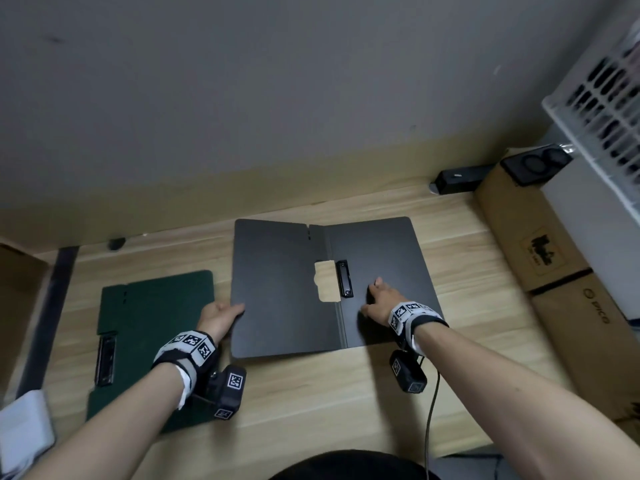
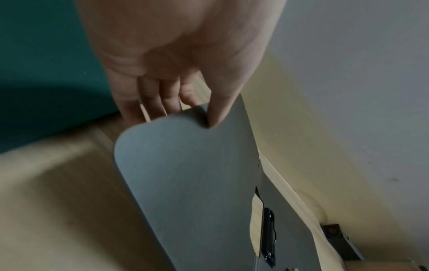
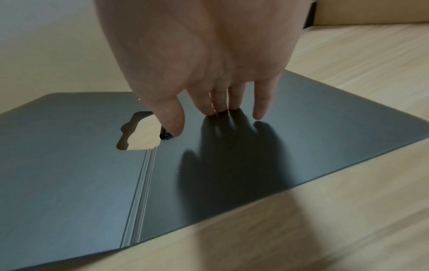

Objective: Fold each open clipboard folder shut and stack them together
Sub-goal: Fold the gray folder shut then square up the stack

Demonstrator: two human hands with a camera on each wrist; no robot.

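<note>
On the tabletop, mid-way across, the black folder lies open while your left hand starts its left cover up.

Your left hand pinches that cover's left edge, thumb on top and fingers beneath; your right hand is spread, straight fingertips pressing the right panel just beside the clip. Keep that press firm so the spine stays put, swing the cover over to the right in one arc, and let its cut-out settle round the clip. The green folder, lying to the left with its clip showing, waits for stacking.
</note>
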